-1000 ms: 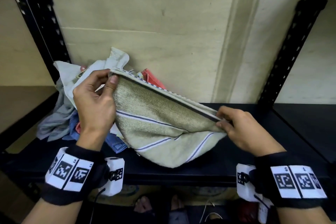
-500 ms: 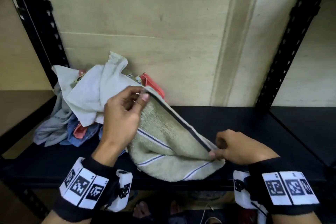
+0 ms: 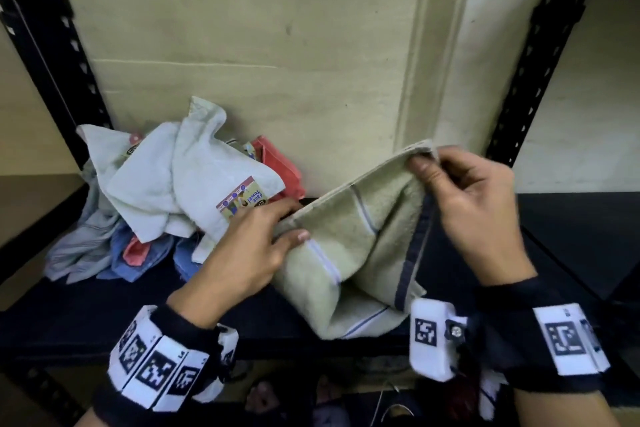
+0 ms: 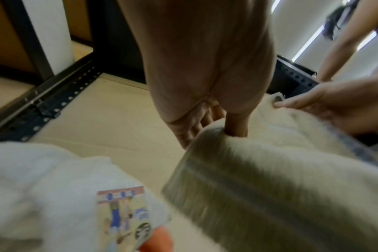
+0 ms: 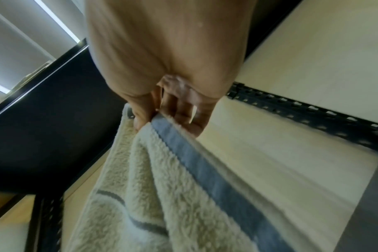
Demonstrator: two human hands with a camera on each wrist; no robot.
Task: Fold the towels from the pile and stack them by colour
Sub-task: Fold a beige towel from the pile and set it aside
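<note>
the right hand (image 3: 474,204) pinches a raised corner of the beige towel (image 3: 349,253) while the left hand (image 3: 249,250) grips its lower edge, likely spreading it above the shelf (image 3: 242,319) to square a fold.

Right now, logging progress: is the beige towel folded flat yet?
No. The beige towel hangs doubled over between left hand and right hand.

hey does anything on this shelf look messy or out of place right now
Yes. The pile at the shelf's left end is a crumpled heap of mixed colours, and the white towel on top carries a paper label. No folded stacks show.
</note>
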